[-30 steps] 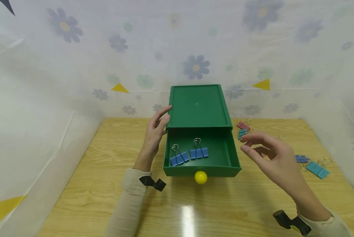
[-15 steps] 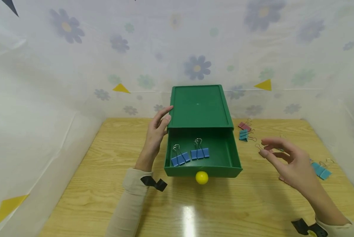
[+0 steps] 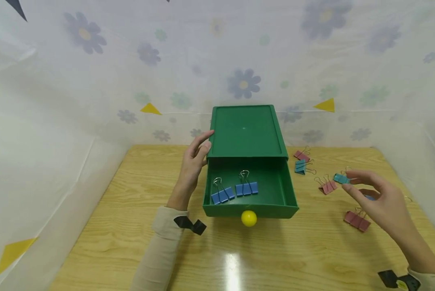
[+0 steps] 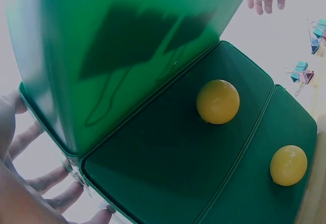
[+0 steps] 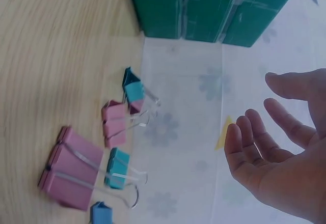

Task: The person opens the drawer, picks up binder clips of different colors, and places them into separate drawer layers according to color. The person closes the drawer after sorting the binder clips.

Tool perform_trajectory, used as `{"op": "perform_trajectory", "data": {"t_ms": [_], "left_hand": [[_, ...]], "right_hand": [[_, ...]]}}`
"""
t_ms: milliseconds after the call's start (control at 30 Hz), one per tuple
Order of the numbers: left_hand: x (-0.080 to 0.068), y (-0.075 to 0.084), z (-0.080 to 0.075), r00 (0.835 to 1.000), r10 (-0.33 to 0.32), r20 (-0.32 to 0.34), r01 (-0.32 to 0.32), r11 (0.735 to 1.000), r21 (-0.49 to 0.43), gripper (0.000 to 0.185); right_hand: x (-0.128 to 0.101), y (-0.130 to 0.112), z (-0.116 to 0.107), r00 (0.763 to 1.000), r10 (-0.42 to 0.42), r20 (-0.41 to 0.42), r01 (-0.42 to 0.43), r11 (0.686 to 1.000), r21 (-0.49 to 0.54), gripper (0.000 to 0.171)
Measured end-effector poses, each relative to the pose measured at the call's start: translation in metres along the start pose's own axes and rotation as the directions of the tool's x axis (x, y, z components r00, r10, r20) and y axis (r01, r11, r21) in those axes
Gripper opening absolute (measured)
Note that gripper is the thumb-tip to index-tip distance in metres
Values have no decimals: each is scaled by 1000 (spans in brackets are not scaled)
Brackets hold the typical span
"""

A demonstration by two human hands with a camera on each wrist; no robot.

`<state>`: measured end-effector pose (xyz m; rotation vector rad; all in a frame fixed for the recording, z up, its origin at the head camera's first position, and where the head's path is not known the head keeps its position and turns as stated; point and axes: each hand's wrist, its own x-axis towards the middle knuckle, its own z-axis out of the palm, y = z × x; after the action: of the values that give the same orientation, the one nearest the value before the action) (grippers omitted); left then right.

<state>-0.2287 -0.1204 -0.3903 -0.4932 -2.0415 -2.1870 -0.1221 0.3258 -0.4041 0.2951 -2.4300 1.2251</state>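
the scene is evenly and brightly lit from above; glare is thrown on the table. edges are bent by the lens, and the wrist views are softly blurred.

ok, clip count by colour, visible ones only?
Blue clips: 3, two in the drawer, one near the right hand
Pink clips: 3
Teal clips: 2
Total: 8; the hand may hide more.
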Motion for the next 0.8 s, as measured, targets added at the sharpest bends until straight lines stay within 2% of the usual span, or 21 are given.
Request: {"op": "perform_trajectory", "data": {"t_ms": [267, 567, 800], "left_hand": [[-1, 0, 0, 1000, 11, 0, -11, 1000, 7, 42], [-1, 2, 0, 1000, 18, 0, -18, 1000, 6, 42], [-2, 1, 0, 1000, 16, 2, -16, 1000, 7, 42]], "right_hand": [[-2, 27, -13, 999, 36, 0, -36, 998, -57, 35], [-1, 64, -27, 996, 77, 42, -71, 988, -134, 37], [-4, 88, -35, 982, 175, 64, -156, 960, -232, 45]]}}
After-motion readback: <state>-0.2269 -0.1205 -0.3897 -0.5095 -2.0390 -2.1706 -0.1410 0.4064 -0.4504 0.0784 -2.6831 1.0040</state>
